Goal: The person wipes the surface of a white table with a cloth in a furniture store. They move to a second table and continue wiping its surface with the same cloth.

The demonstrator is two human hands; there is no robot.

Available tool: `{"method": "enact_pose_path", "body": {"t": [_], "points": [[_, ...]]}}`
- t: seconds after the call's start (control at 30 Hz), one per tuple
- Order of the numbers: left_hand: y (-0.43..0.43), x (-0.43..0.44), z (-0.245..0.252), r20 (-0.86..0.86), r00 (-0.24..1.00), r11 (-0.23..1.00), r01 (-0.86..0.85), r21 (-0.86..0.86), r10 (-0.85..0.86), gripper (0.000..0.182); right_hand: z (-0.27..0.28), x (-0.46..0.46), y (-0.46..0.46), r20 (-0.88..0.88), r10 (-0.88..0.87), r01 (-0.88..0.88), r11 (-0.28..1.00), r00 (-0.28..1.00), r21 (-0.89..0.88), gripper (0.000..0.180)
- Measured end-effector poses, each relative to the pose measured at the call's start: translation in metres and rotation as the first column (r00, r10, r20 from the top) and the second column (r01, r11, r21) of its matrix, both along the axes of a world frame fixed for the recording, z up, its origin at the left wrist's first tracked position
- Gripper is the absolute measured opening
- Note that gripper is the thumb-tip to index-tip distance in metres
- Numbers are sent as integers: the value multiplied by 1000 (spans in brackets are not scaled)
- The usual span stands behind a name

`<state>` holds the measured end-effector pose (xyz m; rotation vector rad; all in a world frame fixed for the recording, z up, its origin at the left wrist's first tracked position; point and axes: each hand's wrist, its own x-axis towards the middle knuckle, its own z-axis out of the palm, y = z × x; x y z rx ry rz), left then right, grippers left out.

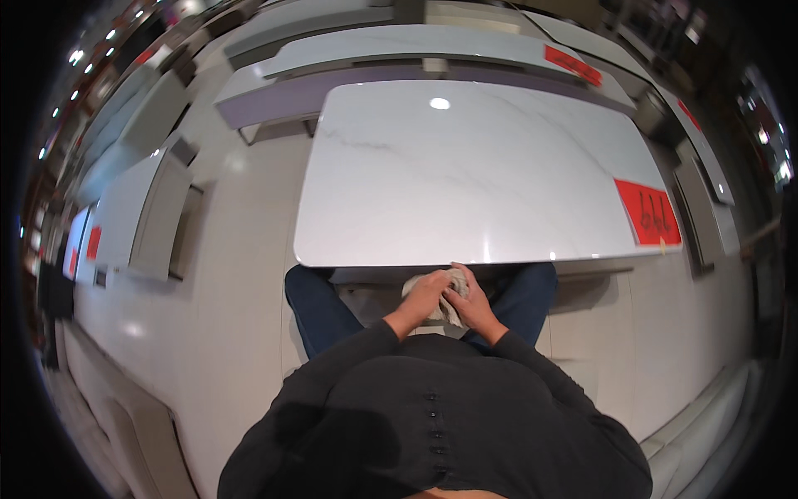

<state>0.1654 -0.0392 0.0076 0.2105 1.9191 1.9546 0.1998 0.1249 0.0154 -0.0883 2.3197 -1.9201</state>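
Between my knees, just below the near edge of a white marble-look coffee table, both hands grip a bunched beige cloth. My left hand covers the cloth's left side with its fingers curled over it. From the right, my right hand holds it, fingers pointing up near the tabletop's edge. The two hands meet at the fingertips. Part of the cloth is hidden under the fingers. The tabletop has rounded corners, a glossy surface and faint grey veins.
A red paper sign with handwriting lies at the tabletop's right corner. Behind stands a long low white-topped cabinet bearing another red sign. At left are a white-topped cabinet and a pale sofa. Upholstered seats stand at lower left.
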Motion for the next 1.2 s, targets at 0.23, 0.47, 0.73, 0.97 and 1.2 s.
{"method": "enact_pose_path", "body": {"t": [0.23,0.47,0.73,0.97,1.2], "points": [[-42,-39,31,-419,893,841,-350,-412,166,41,16,-24,0,-422,-87,226,930,902,291,52],[-88,-122,-29,-526,846,455,-437,-776,-86,60,-44,-37,48,-453,471,161,538,757,828,29],[-94,-102,-29,-532,803,246,-477,-844,-268,65,-47,-29,136,-446,172,324,472,878,820,13],[-89,-102,-26,-572,768,255,-514,-819,-288,63,-68,-19,203,-525,-493,694,266,694,669,23],[-89,-104,-28,-588,751,261,-528,-808,-301,64,-116,-27,389,185,-973,945,-185,-137,-270,36]]}}
